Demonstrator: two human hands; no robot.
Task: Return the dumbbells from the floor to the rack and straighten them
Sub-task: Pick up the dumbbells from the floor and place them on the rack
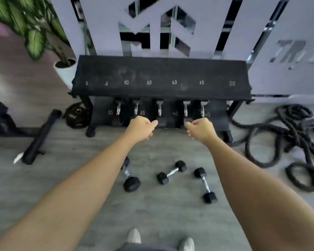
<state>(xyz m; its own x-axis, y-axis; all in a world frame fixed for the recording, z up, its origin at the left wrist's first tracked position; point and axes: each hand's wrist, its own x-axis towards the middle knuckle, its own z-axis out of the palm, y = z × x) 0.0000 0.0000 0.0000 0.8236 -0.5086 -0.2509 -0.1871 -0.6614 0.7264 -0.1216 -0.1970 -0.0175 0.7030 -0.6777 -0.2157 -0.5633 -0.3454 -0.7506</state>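
I am reaching both arms out toward the rack (161, 78), and neither hand is carrying anything. My left hand (140, 128) is curled loosely with the fingers folded in, and my right hand (200, 130) is curled the same way — both are hanging in the air just in front of the rack's lower shelf, gripping nothing. Three dumbbells are lying on the floor (80, 160) between my feet and the rack: the left dumbbell (130, 175) is partly hidden under my left forearm, the middle dumbbell (171, 172) is lying at a slant, and the right dumbbell (205, 184) is sitting near my right forearm. The top shelf is standing bare along its whole front edge, with small weight numbers painted there, so I judge the floor ones belong up there. The lower shelf is holding several dumbbells end-on — dark and blurred, so I am not counting them.
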